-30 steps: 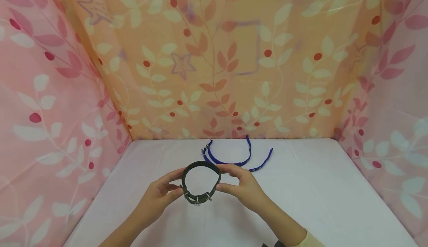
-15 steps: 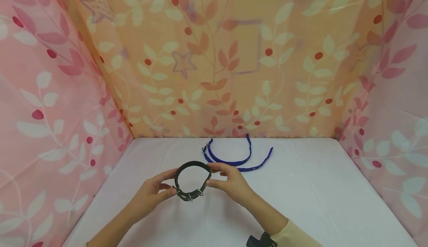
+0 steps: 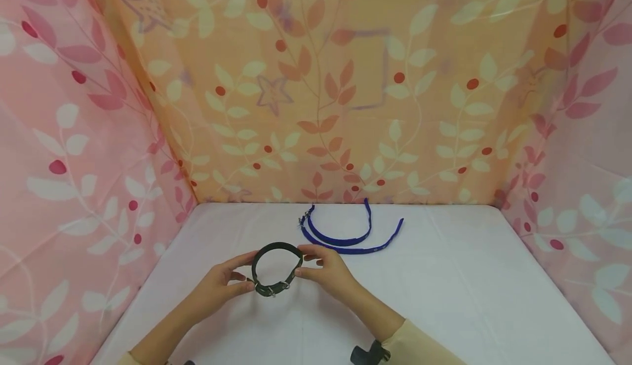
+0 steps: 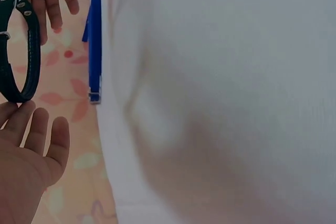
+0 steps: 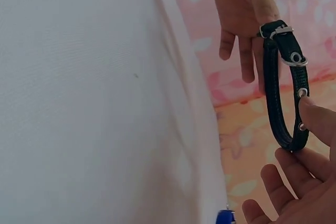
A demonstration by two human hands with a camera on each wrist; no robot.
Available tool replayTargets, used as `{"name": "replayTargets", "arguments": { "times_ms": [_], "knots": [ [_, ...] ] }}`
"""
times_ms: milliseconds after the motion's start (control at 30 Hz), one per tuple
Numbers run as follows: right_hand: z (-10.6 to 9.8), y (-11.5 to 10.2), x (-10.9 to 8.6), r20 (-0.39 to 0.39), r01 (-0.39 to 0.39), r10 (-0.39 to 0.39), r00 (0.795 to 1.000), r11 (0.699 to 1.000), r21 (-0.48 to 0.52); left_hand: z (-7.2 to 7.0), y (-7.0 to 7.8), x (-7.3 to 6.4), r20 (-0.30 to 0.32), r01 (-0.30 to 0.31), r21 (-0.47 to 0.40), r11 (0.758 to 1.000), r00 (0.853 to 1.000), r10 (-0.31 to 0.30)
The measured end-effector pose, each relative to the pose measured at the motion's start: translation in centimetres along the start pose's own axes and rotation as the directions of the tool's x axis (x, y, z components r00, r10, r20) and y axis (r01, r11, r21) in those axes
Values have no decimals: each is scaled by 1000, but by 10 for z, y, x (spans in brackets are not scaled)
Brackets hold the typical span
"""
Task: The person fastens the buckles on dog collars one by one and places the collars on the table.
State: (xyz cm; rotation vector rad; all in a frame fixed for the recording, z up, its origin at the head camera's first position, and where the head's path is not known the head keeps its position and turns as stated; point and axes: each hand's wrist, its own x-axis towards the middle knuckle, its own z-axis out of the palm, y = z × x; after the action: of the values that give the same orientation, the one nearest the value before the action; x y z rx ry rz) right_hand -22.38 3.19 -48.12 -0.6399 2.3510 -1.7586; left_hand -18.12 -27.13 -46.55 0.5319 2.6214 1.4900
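A dark buckled collar (image 3: 278,245) is held up above the table as a closed loop. My left hand (image 3: 217,288) pinches its left side between thumb and fingers. At the opposite side my right hand (image 3: 329,270) pinches it the same way. A metal buckle, a ring and eyelets show on the collar (image 5: 272,82) in the right wrist view, where the right thumb touches the strap beside the eyelets. Behind the hands lie two blue collars (image 3: 340,241), unfastened and curved, with metal fittings at their left ends.
The table (image 3: 444,288) has a white cover. Its back edge meets an orange leaf-patterned curtain (image 3: 316,79), with pink curtains (image 3: 74,189) along both sides. A black device (image 3: 370,354) sits at the right forearm.
Both hands have shifted left together with the dark collar, still gripping it at both sides. More of the blue collars now shows behind the right hand.
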Motion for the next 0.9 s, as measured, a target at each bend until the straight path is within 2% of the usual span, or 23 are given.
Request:
{"name": "replayTargets", "arguments": {
  "times_ms": [200,467,667,900],
  "knots": [
    [13,9,9,-22,11,-11,1000,1000,-8,-7,-18,6,22,40,-6,999,999,-40],
    [30,19,22,-81,1,-7,997,997,-82,-18,-37,17,50,104,0,995,993,-104],
    [41,25,31,-120,-27,8,993,987,-156,-24,-45,19,53,105,37,994,993,-107],
    [50,32,38,-142,-51,12,990,961,-273,-22,-61,22,59,119,16,993,991,-120]
  ]
}}
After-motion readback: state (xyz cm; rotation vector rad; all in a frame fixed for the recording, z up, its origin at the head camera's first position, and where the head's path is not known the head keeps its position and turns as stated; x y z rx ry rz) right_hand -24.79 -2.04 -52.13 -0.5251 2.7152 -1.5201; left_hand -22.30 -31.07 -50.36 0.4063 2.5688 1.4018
